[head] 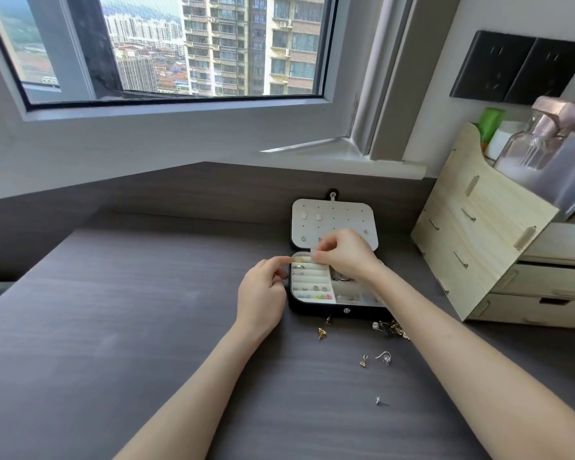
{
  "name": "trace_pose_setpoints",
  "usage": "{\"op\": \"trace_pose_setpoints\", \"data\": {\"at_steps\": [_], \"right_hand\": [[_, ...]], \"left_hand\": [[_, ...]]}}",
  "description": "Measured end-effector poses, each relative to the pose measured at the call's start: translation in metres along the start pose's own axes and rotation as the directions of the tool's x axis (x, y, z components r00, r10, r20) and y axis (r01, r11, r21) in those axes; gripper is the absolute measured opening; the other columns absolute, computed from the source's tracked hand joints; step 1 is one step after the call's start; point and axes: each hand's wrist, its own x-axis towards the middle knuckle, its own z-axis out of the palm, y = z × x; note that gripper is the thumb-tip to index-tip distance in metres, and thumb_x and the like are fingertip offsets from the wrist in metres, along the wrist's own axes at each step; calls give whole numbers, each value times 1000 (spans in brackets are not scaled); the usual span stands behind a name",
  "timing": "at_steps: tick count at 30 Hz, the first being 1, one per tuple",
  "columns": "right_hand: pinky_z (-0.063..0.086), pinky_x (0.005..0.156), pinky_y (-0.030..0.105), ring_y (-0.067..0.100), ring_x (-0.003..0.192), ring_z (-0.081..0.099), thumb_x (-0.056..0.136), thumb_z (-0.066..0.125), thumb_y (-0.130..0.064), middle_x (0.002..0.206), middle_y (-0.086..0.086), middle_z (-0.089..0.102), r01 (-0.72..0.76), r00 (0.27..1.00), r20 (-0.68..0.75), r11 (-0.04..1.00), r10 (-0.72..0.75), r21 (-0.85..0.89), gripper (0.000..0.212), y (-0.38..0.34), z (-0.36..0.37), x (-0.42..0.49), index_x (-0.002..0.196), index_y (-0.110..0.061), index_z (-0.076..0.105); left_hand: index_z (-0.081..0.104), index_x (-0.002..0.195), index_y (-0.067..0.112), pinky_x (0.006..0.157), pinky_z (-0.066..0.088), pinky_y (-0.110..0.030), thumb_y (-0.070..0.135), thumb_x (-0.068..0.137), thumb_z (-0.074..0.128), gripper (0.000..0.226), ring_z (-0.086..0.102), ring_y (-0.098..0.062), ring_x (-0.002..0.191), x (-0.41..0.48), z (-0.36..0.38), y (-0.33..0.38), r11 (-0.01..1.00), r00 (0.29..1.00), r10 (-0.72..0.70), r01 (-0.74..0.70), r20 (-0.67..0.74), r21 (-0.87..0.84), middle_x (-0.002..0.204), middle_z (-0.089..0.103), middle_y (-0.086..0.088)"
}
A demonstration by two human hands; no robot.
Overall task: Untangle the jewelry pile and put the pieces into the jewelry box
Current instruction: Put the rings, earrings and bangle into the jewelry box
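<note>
Jewelry box [316, 309] open at your 12 o'clock; jewelry pile [391, 329] at its 5 o'clock. Right hand [344, 255] pinched over it, contents untellable; left hand [263, 295] relaxed, forefinger on rim. Pieces likely light, snag-prone: pinch by posts.

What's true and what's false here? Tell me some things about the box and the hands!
The jewelry box is open. True.
Both hands are far from the box. False: the left hand and the right hand are at the box.
Loose earrings lie on the table in front of the box. True.
The lid panel is bare. False: the lid panel holds a few studs.
The wooden organizer stands left of the box. False: the wooden organizer stands to its right.
</note>
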Motion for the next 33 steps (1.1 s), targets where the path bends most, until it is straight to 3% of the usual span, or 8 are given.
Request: {"op": "trace_pose_setpoints", "data": {"at_steps": [5,10,13,15,20,25,29,33], "right_hand": [[34,54,22,3,57,48,83,69,-27,62,-13,56,18,1000,6,1000,-18,-7,21,-2,1,-1,64,-24,62],[42,64,24,1,68,53,85,68,-27,75,-11,63,53,998,-49,990,-47,131,13,-3,-21,-35,85,-15,72],[36,60,14,-4,62,51,85,67,-23,70,-16,61,85,996,34,996,-85,-17,9,2,-46,-81,85,-17,74],[36,58,17,-2,59,51,85,66,-26,67,-15,63,63,995,83,986,-50,-152,10,13,-57,-114,80,-21,73],[33,70,20,5,81,51,90,61,-30,93,-11,66,4,1000,-12,951,-8,-308,17,49,-51,-165,98,-23,73],[31,65,13,1,74,48,83,69,-37,84,-10,63,45,991,-120,983,-67,-176,20,64,-32,-175,100,-25,72],[34,70,22,10,78,50,83,70,-31,80,-9,64,91,982,-147,978,-119,-186,5,61,-17,-171,83,-26,72],[41,64,18,0,64,54,82,70,-18,71,-10,67,36,986,-167,984,-7,173,15,56,-23,-162,69,-26,68]], "left_hand": [[65,113,15,76,42,-25,-10,83,39,47,54,-16,87,0,0,1,1000,1000,-6,6,4,-4,91,57,3],[66,109,14,74,39,-24,-11,81,40,45,51,-16,85,-2,-3,5,1000,999,-7,6,-40,-18,92,58,-1],[66,107,12,71,39,-20,-10,81,41,43,51,-14,82,-5,-6,7,1000,997,4,-6,-82,-17,94,60,-3],[67,104,12,68,37,-16,-10,80,43,41,52,-14,81,-8,-7,10,1000,993,23,-23,-112,-4,95,61,-4],[67,91,16,66,41,-16,-7,79,47,32,53,-7,73,-16,-6,30,996,984,57,-67,-172,-53,92,63,-1],[65,79,20,63,36,-8,-8,77,49,32,53,-5,75,-35,-1,51,990,990,126,-129,-60,-54,84,59,13],[68,80,14,63,35,-8,-6,78,53,26,53,-7,77,-43,0,60,984,984,180,-180,22,5,81,57,19],[69,79,20,60,35,-9,3,83,59,20,52,-1,69,-42,-6,67,990,974,141,-134,176,-51,79,61,14]]}}
